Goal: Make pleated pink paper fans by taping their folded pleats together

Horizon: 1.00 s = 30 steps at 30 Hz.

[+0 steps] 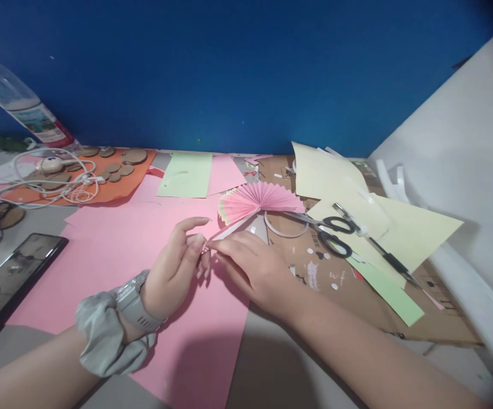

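Note:
My left hand (177,267) and my right hand (253,266) meet above a large pink paper sheet (114,250). Both pinch the near end of a narrow pink paper strip (233,228) that runs up to a pleated pink paper fan (258,200). The left hand's index finger is raised, and its thumb presses against the strip's end. My right hand's fingers lie closed on the strip. A grey watch and a grey scrunchie (105,335) sit on my left wrist.
Scissors (329,232) and a craft knife (374,241) lie on pale yellow sheets (357,193) at right, over cardboard (357,289). A white ring (284,227), green paper (186,175), orange sheet with brown discs (114,167), white cable (54,182), phone (12,278) and bottle (25,108) surround them.

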{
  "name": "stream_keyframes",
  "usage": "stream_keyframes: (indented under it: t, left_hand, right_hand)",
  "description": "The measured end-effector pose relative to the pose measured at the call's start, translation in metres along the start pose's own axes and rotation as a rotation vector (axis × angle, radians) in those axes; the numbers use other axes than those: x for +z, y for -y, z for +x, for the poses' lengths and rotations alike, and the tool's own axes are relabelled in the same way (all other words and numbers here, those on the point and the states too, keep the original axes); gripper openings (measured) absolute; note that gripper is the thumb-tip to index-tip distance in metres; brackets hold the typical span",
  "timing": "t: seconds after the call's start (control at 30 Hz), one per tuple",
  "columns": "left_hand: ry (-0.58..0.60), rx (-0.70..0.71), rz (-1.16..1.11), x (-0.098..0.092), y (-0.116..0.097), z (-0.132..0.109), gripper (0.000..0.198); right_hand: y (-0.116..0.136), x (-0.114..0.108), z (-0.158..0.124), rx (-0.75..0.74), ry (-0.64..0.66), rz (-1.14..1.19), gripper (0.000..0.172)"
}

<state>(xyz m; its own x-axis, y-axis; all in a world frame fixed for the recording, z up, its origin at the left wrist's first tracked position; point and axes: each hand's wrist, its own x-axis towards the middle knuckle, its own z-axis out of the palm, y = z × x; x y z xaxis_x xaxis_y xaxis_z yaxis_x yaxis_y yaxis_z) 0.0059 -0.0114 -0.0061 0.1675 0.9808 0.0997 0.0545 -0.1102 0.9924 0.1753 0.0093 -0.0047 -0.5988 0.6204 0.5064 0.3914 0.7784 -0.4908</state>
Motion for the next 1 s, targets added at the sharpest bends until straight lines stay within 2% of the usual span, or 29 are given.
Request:
stream_keyframes:
  t: [0.13,0.23,0.37,0.63,0.8,1.0]
  left_hand:
    - [-0.054,-0.017,-0.019,-0.0020,-0.0019,0.0022,0.024]
    - [-0.089,-0.022,-0.057,-0.0018,-0.0022,0.0044,0.024]
    - [-0.100,-0.040,-0.085,-0.0006,-0.0018,0.0063,0.026]
    - [-0.105,-0.053,0.071,-0.0022,-0.0024,0.0025,0.026]
    - [-0.157,-0.032,0.097,-0.0015,-0.0023,0.0023,0.026]
    - [-0.158,-0.015,0.112,-0.0012,-0.0012,0.0043,0.026]
  right_hand:
    - [-0.0043,0.0001,-0.0025,-0.145,0.078,-0.224,0.030]
    - [-0.0062,0.0004,-0.0023,-0.197,0.083,-0.328,0.032]
    - [-0.0070,0.0016,-0.0013,-0.218,0.076,-0.357,0.033]
    - [-0.0027,0.0005,-0.0007,-0.265,0.089,-0.409,0.032]
    - [-0.0044,0.0007,-0.0012,-0.283,0.089,-0.426,0.036]
    - [-0.0050,0.0008,-0.0010,-0.313,0.082,-0.505,0.036]
